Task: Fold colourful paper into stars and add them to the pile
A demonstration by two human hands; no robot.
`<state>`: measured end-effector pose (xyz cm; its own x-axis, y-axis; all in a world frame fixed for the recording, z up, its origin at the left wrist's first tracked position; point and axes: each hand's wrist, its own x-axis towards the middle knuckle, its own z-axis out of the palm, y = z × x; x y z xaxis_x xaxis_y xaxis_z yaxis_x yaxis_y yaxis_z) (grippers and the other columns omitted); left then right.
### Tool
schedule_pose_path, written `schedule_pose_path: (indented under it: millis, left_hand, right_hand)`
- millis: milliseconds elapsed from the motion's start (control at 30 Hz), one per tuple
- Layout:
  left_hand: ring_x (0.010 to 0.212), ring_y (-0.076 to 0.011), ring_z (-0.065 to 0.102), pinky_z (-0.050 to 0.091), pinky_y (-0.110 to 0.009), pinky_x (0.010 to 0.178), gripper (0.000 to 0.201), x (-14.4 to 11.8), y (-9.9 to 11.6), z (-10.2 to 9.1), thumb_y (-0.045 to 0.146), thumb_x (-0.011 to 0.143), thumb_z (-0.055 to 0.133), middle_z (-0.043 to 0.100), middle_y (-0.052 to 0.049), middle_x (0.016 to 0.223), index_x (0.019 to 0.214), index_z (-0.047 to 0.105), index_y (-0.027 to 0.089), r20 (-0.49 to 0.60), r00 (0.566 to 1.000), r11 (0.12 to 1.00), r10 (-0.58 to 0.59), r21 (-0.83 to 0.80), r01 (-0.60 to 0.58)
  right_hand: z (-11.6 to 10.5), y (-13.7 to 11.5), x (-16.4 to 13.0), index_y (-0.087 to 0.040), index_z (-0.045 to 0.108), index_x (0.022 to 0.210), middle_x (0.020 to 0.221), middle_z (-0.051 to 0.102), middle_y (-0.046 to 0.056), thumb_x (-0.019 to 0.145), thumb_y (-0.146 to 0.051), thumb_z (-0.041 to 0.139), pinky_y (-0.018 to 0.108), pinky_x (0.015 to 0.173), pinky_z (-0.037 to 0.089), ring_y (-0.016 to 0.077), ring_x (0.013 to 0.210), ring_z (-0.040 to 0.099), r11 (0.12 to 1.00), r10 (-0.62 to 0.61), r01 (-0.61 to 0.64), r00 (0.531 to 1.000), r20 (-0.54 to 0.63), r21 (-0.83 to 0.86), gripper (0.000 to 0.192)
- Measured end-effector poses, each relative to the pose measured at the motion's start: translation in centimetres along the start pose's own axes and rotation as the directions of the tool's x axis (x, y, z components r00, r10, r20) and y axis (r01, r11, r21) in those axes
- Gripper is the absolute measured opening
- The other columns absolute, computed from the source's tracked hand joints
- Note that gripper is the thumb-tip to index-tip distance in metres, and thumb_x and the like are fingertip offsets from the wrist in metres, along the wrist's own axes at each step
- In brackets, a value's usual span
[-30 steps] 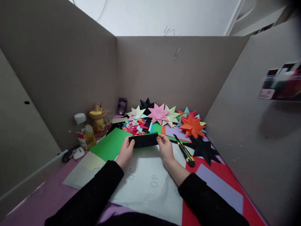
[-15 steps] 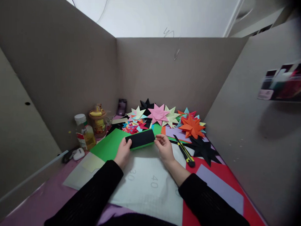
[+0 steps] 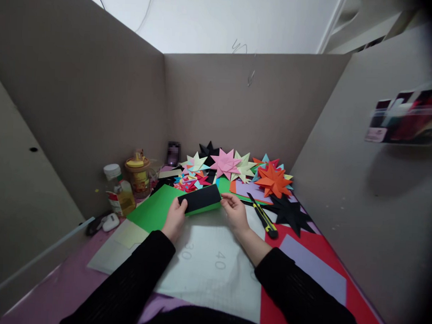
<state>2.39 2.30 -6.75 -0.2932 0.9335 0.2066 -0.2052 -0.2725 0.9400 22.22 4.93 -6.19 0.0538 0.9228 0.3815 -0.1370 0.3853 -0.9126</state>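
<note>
The head camera shows a black paper strip [image 3: 200, 198], plain and oblong with a green band along its lower edge, slanting up to the right above the white mat [image 3: 208, 280]. The left hand [image 3: 175, 218] clamps its left end, thumb on top; the right hand [image 3: 234, 211] has its fingertips bunched at the right end, their grip unclear.

My screen gives me a black strip [image 3: 199, 198] at the centre of the frame, with a green layer [image 3: 205, 209] below it. Left of that I see a green sheet [image 3: 154, 209]. Above, I pick out a pink star [image 3: 226, 163] and an orange star [image 3: 273, 179]; at right, a yellow-and-black cutter [image 3: 263, 218]. Lower centre, grey numerals mark a whitish mat [image 3: 211, 284].
</note>
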Motion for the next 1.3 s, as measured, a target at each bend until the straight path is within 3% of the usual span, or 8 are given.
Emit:
schedule_pose_path:
  millis: [167,367,633,1300]
  left_hand:
    - [0.078,-0.0153,0.053,0.041,-0.026,0.074,0.018,-0.3,0.8,0.2,0.034,0.081,0.056,0.059,0.001,0.080,0.086,0.054,0.018,-0.023,0.994,0.984,0.108,0.143,-0.103]
    - [0.074,-0.0156,0.053,0.041,-0.026,0.069,0.014,-0.8,1.7,0.4,0.031,0.081,0.057,0.057,0.001,0.076,0.086,0.054,0.018,0.022,0.982,0.951,0.186,0.248,-0.186]
    - [0.075,-0.0167,0.054,0.042,-0.027,0.069,0.017,-1.0,1.6,0.5,0.032,0.081,0.057,0.059,0.000,0.078,0.089,0.054,0.018,0.079,0.984,0.956,0.160,0.237,-0.175]
    - [0.079,-0.0166,0.056,0.044,-0.027,0.072,0.021,-0.8,1.5,0.6,0.037,0.078,0.059,0.061,-0.001,0.082,0.088,0.054,0.018,0.089,0.989,0.980,0.116,0.153,-0.128]
  right_hand:
    - [0.0,0.3,0.0,-0.020,0.066,0.096,0.093,0.068,0.006,0.075,-0.037,0.066,0.036,0.082,0.047,0.0194,0.085,0.062,0.997,-0.050,0.048,0.998,-0.029,-0.057,0.028]
    - [0.0,0.7,0.1,-0.019,0.066,0.093,0.090,0.068,0.006,0.073,-0.039,0.066,0.037,0.082,0.047,0.0202,0.084,0.062,0.994,-0.046,0.038,0.996,-0.078,-0.098,0.029]
    - [0.1,-0.1,0.0,-0.018,0.064,0.080,0.078,0.064,0.002,0.074,-0.040,0.065,0.031,0.076,0.045,0.0170,0.075,0.058,0.992,-0.052,0.041,0.995,-0.084,-0.121,0.023]
    - [0.1,-0.7,-0.3,-0.019,0.058,0.072,0.069,0.057,-0.001,0.076,-0.045,0.062,0.028,0.069,0.042,0.0151,0.067,0.051,0.987,-0.066,0.057,0.996,-0.056,-0.152,0.027]
